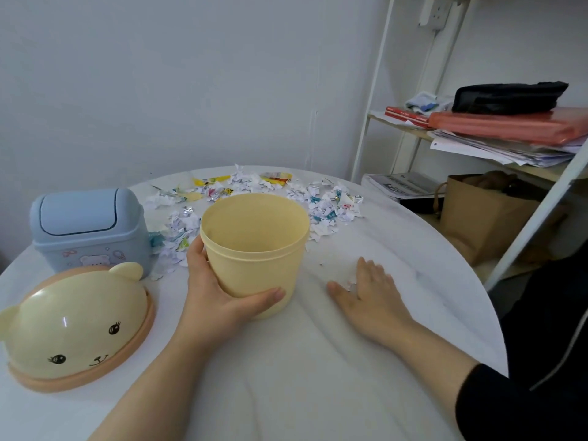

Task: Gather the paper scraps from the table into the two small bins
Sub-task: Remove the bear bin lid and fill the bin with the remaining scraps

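Head view is showing a round white bench [286, 377] with both bare forearms reaching over it. The left hand [219, 291] is gripping the open yellow bin [257, 249] low on its side, thumb curling across the front wall and fingers wrapping round the far side. The bin's mouth is facing up and nothing is showing inside it; whether its base is resting on the bench cannot be told. The right hand [369, 294] is lying palm down on the bench just right of the yellow bin, fingers straight and slightly spread, holding nothing, with a small white scrap [351, 283] lying just beside its forefinger.

The paper scraps [324, 205], white and coloured, are lying in a loose band along the far side of the bench, behind the yellow bin and reaching down to its left. The blue bin [89, 230] is standing upright at the left with its swing lid closed, scraps touching its right side. A bear-faced lid [79, 326] is sitting on the bench in front of the blue bin.

A white shelf [397, 128] is standing at the right, carrying folders and papers, with a brown paper bag [477, 218] beneath.
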